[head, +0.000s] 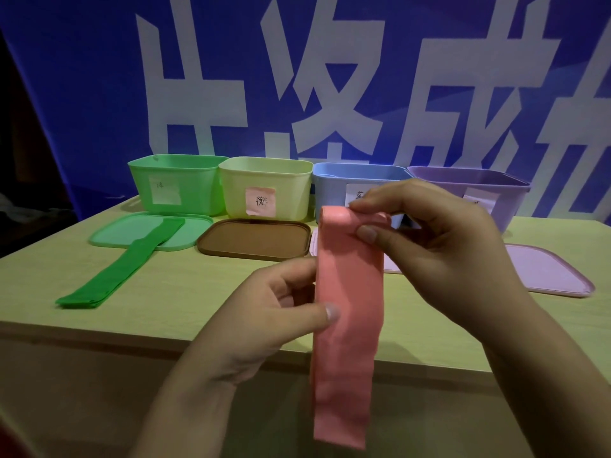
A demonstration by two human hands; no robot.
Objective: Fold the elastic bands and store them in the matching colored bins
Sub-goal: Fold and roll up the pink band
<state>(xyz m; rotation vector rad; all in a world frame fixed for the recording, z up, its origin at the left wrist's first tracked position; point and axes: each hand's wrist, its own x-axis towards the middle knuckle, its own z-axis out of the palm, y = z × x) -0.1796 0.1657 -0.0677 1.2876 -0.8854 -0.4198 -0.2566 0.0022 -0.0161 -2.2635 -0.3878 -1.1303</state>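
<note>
A green elastic band [122, 266] lies flat near the left edge of the worktop [198, 302], one end reaching toward the front, the other draped over a green lid [109, 234]. Behind that lid, along the back edge, stands the green bin [178, 185] with a pale label. Just beside it to the right is the yellow bin [264, 186] bearing a pink label, and a brown lid [254, 239] lies flat in front of it.

Over the middle of the worktop, the left hand [284, 312] pinches the pink elastic band [347, 325] at its left edge about midway down, thumb on the near face and fingers curled behind. The band hangs upright in the air, its lower end dropping past the front edge. At the top, the right hand [429, 239] grips the band's folded-over upper end between thumb and curled fingers.

Behind the hands, the blue bin [330, 180] stands at the back edge, its label partly hidden by fingers. Touching it on the right is the purple bin [509, 200]. A pale purple lid [549, 272] lies in front of it, near the right edge.
</note>
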